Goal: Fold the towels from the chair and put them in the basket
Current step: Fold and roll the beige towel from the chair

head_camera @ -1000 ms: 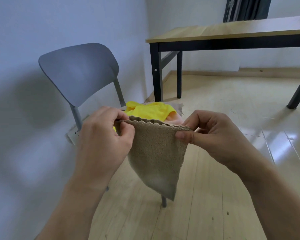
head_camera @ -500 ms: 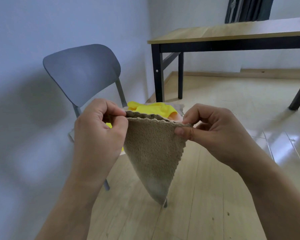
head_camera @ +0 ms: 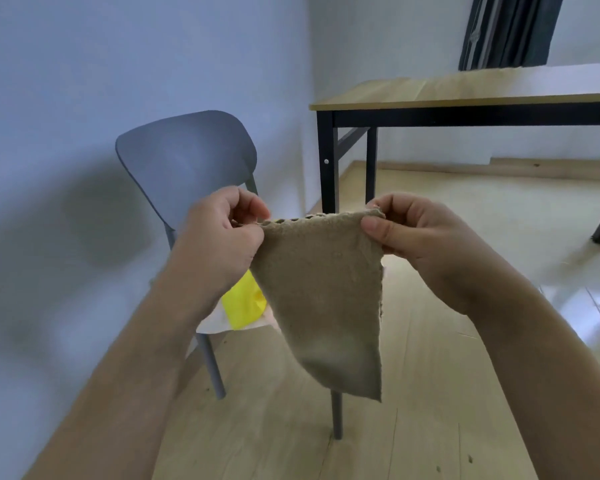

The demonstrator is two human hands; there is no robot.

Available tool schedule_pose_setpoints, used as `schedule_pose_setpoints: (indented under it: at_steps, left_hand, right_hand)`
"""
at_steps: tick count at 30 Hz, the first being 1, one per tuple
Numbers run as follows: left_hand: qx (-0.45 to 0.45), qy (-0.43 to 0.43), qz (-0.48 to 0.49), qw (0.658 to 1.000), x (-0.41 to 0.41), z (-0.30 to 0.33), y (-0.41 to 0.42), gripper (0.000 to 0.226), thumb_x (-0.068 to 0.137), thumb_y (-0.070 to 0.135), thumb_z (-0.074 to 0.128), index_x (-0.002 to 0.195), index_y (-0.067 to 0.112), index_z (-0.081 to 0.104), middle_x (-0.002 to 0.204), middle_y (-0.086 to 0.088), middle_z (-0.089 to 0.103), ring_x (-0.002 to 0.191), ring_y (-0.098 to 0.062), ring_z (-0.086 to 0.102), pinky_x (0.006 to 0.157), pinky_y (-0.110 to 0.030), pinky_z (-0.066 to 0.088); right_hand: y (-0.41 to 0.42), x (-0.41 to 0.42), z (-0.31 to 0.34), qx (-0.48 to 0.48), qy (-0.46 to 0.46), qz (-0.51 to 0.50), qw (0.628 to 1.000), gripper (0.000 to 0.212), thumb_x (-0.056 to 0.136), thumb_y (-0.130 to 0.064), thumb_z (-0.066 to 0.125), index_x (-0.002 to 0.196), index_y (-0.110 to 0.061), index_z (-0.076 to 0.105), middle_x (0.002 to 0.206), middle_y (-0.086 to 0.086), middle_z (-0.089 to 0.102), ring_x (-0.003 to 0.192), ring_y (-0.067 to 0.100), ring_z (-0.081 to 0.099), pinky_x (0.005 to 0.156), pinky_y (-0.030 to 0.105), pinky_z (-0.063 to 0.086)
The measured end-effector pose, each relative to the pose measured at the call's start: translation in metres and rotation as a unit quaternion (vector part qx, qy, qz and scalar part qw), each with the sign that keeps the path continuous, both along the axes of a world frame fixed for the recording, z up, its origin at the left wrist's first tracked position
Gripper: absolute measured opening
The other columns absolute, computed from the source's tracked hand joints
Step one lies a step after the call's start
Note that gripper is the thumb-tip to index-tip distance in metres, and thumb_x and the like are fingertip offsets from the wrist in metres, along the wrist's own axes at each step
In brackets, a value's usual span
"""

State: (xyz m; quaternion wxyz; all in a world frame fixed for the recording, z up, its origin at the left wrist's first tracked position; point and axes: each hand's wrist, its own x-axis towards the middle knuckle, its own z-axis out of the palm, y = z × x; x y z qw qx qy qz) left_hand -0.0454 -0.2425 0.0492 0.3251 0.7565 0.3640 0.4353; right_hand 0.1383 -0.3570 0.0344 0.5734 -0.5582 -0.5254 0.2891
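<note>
While both hands are raised in the middle of the frame, a beige towel (head_camera: 323,292) hangs between them, in the air and in front of the grey chair (head_camera: 187,157). The left hand (head_camera: 222,240) pinches the upper left corner of the towel between thumb and curled fingers, and the right hand (head_camera: 413,237) pinches the upper right corner in the same way. So both hands are closed on the cloth, one at each end of its scalloped top edge.

I think the towel is held like this so that its own weight pulls it flat and the top edge becomes straight, which makes the next fold easier to line up. It seems already folded at least once, because a second edge shows along its right side, but this I cannot say for sure. The lower part hangs free under the hands and narrows toward the lower middle of the frame, touching nothing.

Behind the left hand, on the seat of the chair, a yellow towel (head_camera: 241,303) lies on something white (head_camera: 215,320); these probably wait for their turn. A wooden table (head_camera: 465,91) stands at the upper right. The basket is not in view, so where the towel must go I cannot tell.
</note>
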Motion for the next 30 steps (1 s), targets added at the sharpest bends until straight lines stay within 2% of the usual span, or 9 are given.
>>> schedule_pose_setpoints:
  at_steps: [3,6,10,14,17,19,23,27,30]
  left_hand:
    - [-0.01,0.038,-0.015,0.999,0.012,0.025,0.026,0.027,0.079,-0.007,0.046,0.066,0.014,0.059,0.058,-0.001,0.045,0.049,-0.004,0.037,0.042,-0.012,0.03]
    - [-0.071,0.054,-0.038,0.995,0.03,0.047,0.063,0.02,0.076,-0.002,0.044,0.062,0.011,0.045,0.061,-0.004,0.029,0.058,-0.015,0.027,0.054,-0.027,0.026]
    - [-0.17,-0.025,-0.076,0.982,0.043,0.06,0.109,0.009,0.06,0.014,0.047,0.065,0.018,0.041,0.067,-0.003,0.033,0.066,-0.018,0.029,0.062,-0.032,0.032]
    - [-0.071,-0.049,-0.042,0.995,0.047,0.07,0.134,0.01,0.078,0.015,0.054,0.084,0.014,0.061,0.076,-0.001,0.051,0.073,-0.015,0.043,0.07,-0.029,0.039]
    - [0.044,-0.058,-0.043,0.996,0.041,0.079,0.131,0.017,0.09,0.006,0.052,0.087,0.019,0.063,0.077,0.004,0.055,0.069,-0.007,0.047,0.061,-0.013,0.04]
    - [0.096,-0.065,-0.06,0.991,0.032,0.077,0.12,0.022,0.091,0.004,0.053,0.084,0.023,0.061,0.08,-0.001,0.056,0.072,-0.008,0.048,0.065,-0.016,0.04]
    - [0.072,-0.037,-0.12,0.989,0.011,0.032,0.092,0.026,0.088,-0.002,0.055,0.081,0.023,0.061,0.08,-0.009,0.059,0.075,-0.013,0.05,0.069,-0.025,0.041]
    - [-0.08,0.108,-0.208,0.969,-0.009,-0.052,0.061,0.013,0.072,0.014,0.053,0.078,0.022,0.062,0.069,0.001,0.062,0.068,-0.008,0.051,0.066,-0.025,0.041]
    - [-0.164,0.214,-0.238,0.933,-0.013,-0.111,0.046,0.017,0.081,0.008,0.052,0.081,0.023,0.06,0.068,0.007,0.054,0.065,-0.007,0.048,0.063,-0.025,0.043]
  right_hand:
    - [0.03,0.003,0.024,0.019,-0.011,-0.037,0.999,0.013,0.092,-0.007,0.056,0.083,-0.014,0.062,0.07,-0.005,0.059,0.066,0.005,0.054,0.065,0.019,0.05]
    - [0.069,0.011,0.046,0.028,-0.062,-0.098,0.993,0.012,0.092,-0.01,0.06,0.082,-0.015,0.065,0.074,-0.001,0.064,0.071,0.012,0.056,0.075,0.034,0.053]
    - [0.124,0.031,0.06,0.04,-0.094,-0.16,0.982,0.008,0.089,-0.014,0.062,0.087,-0.009,0.068,0.094,0.01,0.071,0.087,0.024,0.065,0.09,0.048,0.053]
    - [0.159,0.041,0.068,0.065,-0.062,-0.175,0.98,0.005,0.089,-0.019,0.06,0.086,-0.019,0.063,0.094,0.004,0.069,0.091,0.027,0.064,0.093,0.048,0.051]
    - [0.165,0.037,0.076,0.101,-0.039,-0.177,0.978,0.013,0.093,-0.018,0.054,0.082,-0.025,0.058,0.085,0.0,0.062,0.08,0.017,0.056,0.088,0.044,0.05]
    - [0.158,0.031,0.075,0.12,-0.028,-0.172,0.977,0.014,0.094,-0.018,0.052,0.084,-0.026,0.057,0.085,0.001,0.059,0.079,0.017,0.053,0.081,0.042,0.049]
    - [0.118,0.014,0.035,0.134,-0.014,-0.144,0.98,0.022,0.096,-0.009,0.048,0.081,-0.024,0.054,0.076,0.0,0.052,0.07,0.013,0.046,0.066,0.031,0.042]
    - [0.074,0.008,-0.053,-0.042,-0.063,-0.087,0.993,0.018,0.095,-0.01,0.051,0.08,-0.018,0.054,0.074,-0.001,0.055,0.069,0.012,0.047,0.065,0.027,0.039]
    - [0.062,0.014,-0.109,-0.207,-0.143,-0.066,0.966,0.019,0.091,-0.014,0.056,0.074,-0.016,0.05,0.069,0.0,0.049,0.067,0.016,0.044,0.064,0.031,0.038]
